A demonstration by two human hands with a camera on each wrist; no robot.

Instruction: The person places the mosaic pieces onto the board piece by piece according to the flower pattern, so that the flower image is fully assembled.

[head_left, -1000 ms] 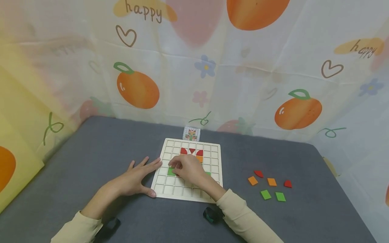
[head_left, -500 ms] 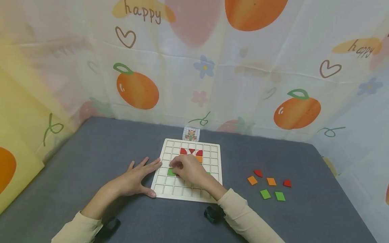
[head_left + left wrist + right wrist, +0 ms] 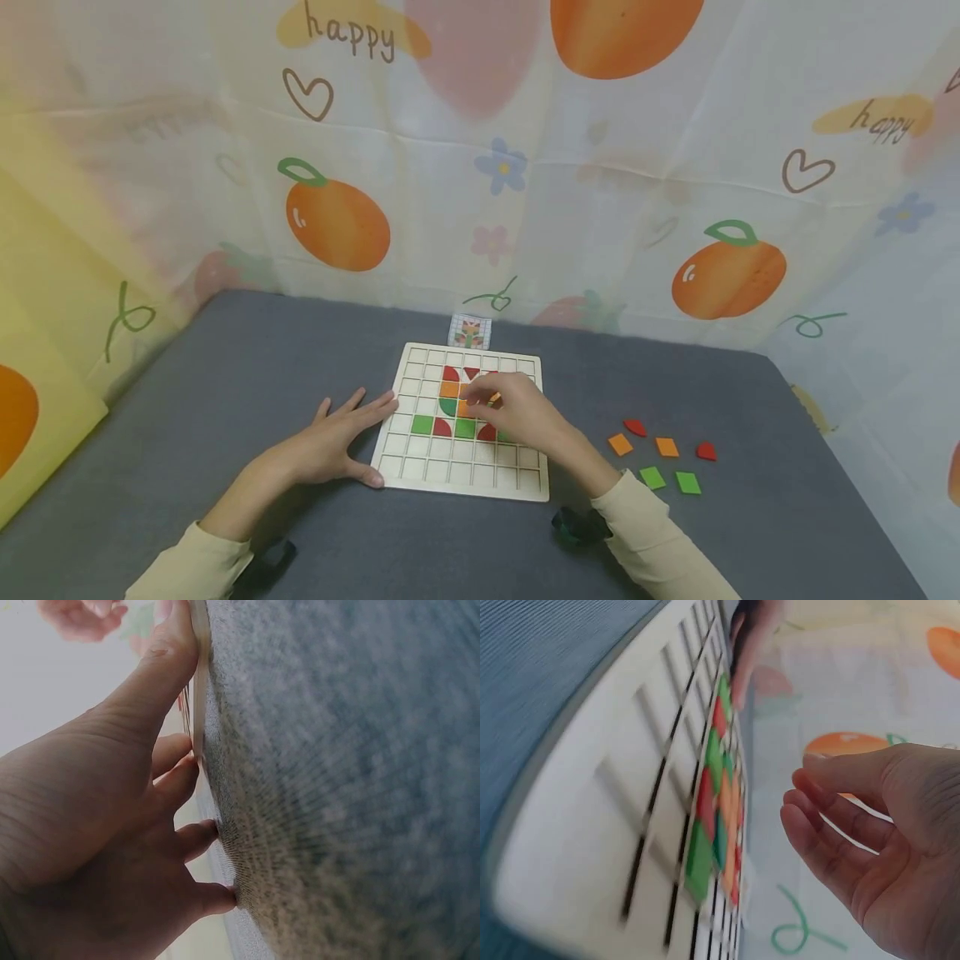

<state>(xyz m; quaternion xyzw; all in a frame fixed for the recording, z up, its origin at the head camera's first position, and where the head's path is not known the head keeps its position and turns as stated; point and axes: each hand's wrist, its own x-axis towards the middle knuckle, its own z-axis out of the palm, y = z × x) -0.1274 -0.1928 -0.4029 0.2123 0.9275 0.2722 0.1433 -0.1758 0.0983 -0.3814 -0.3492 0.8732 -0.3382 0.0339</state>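
Observation:
A pale square grid board (image 3: 420, 471) lies on the dark grey table. Colored tiles form a pattern in its cells, among them a green square (image 3: 422, 425), a red rounded tile (image 3: 442, 427), a dark green rounded tile (image 3: 447, 407) and an orange square (image 3: 449, 389). My left hand (image 3: 341, 442) braces the board's left side, fingers spread, thumb at the near corner. Over the board's right half hovers my right hand (image 3: 521, 410), fingers loosely bent, hiding some tiles. In the right wrist view nothing shows between the fingers of the right hand (image 3: 885, 832).
Loose tiles lie right of the board: an orange square (image 3: 667, 447), a green square (image 3: 687, 482), a red rounded tile (image 3: 706, 451) and several more. A small pattern card (image 3: 470, 332) lies behind the board. A printed cloth (image 3: 420, 183) hangs behind the table.
My right hand has lifted off the board's left-middle cells and moved right, uncovering a red rounded tile, green and orange tiles there. My left hand has stayed at the board's edge.

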